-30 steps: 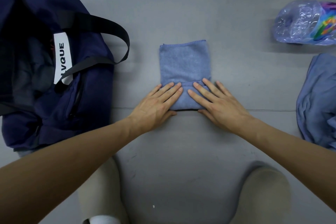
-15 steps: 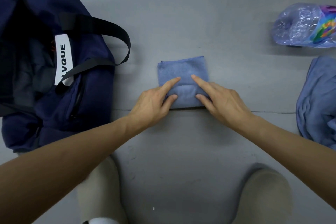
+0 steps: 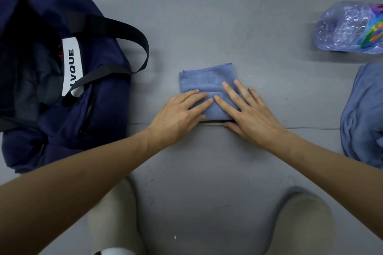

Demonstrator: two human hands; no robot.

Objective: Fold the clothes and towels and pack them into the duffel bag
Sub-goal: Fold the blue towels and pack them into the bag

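A small light-blue towel (image 3: 205,78) lies folded into a compact block on the grey floor in the middle of the view. My left hand (image 3: 180,114) rests flat on its near left part, fingers straight. My right hand (image 3: 246,112) presses flat on its near right part, fingers spread. The navy duffel bag (image 3: 103,93) lies open at the left, with black straps and a white label, and dark cloth shows inside.
A bundle of light-blue cloth (image 3: 364,116) lies at the right edge. A clear plastic package (image 3: 344,27) with a colourful label sits at the far right. My knees (image 3: 304,223) in pale trousers fill the bottom of the view.
The towel's near part has been folded over, making it shorter. Both hands went from pointing fingers on the fold to lying flat on it.
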